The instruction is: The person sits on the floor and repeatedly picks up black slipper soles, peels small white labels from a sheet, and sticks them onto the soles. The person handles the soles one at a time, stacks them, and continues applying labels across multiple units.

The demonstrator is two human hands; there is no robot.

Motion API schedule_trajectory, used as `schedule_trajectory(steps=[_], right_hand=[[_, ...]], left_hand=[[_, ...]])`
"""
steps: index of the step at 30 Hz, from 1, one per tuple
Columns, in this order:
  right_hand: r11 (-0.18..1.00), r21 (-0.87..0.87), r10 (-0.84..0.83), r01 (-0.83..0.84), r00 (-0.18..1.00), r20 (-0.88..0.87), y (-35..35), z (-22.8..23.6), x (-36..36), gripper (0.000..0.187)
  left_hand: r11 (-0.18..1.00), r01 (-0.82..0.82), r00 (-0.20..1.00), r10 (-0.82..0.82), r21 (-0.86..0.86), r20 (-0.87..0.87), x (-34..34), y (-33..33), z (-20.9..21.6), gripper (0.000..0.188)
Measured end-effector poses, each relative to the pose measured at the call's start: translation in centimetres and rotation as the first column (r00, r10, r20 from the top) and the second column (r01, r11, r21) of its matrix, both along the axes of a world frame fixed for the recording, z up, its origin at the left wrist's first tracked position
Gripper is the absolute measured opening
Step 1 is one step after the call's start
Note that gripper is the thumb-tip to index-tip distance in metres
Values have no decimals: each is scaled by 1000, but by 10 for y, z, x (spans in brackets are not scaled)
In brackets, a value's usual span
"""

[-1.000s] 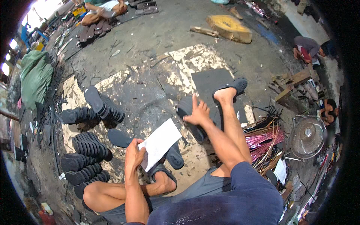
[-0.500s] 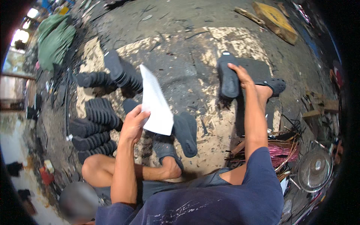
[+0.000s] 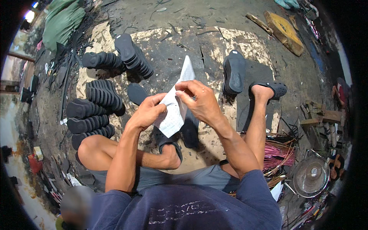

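My left hand (image 3: 148, 111) is closed on the lower left edge of a folded white paper sheet (image 3: 171, 119) with faint small marks. My right hand (image 3: 197, 100) pinches at the sheet's upper right side; whether a small piece is between its fingertips cannot be seen. Ahead to the right, a stack of black shoe soles (image 3: 234, 73) has a small white label at the far end of its top sole. Below the sheet, more dark soles (image 3: 189, 134) lie between my legs, partly hidden by my hands. A lone sole (image 3: 137, 94) rests left of the sheet.
Several rows of black soles (image 3: 103, 96) lean together on the left. My feet wear dark clogs (image 3: 280, 89). A worn cardboard mat (image 3: 153, 36) covers the floor. Pink strips (image 3: 279, 155), a round fan (image 3: 312, 175) and wooden pieces (image 3: 324, 119) are at right; a yellowish block (image 3: 283, 32) lies farther off.
My right hand has left the sole stack and come to the paper sheet. My left hand has brought the sheet rightward, toward the middle. The view has shifted slightly.
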State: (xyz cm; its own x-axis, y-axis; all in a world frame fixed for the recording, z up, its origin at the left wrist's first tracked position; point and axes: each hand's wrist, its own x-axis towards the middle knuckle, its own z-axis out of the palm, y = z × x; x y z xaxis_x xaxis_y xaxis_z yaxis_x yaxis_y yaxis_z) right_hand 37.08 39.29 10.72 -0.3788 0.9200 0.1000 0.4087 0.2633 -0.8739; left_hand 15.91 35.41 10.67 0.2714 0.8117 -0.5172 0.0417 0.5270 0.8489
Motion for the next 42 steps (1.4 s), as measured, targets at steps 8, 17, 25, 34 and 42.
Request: schedule_trajectory(steps=[8, 17, 25, 34, 42], right_hand=[[999, 46, 22, -23, 999, 25, -22, 11, -22, 22], [976, 187, -124, 108, 990, 73, -37, 2, -42, 12], [968, 241, -81, 75, 997, 14, -25, -11, -49, 16], [896, 440, -91, 65, 995, 39, -24, -13, -43, 14], [904, 426, 5, -15, 1000, 26, -19, -13, -39, 15]], left_hand=[[913, 193, 942, -71, 359, -327, -8, -16, 7, 34], [916, 9, 914, 156, 401, -375, -7, -26, -8, 32], [938, -84, 915, 206, 335, -346, -3, -23, 3, 27], [909, -107, 928, 236, 402, -288, 3, -20, -7, 26], [898, -203, 930, 302, 390, -210, 0, -21, -13, 26]])
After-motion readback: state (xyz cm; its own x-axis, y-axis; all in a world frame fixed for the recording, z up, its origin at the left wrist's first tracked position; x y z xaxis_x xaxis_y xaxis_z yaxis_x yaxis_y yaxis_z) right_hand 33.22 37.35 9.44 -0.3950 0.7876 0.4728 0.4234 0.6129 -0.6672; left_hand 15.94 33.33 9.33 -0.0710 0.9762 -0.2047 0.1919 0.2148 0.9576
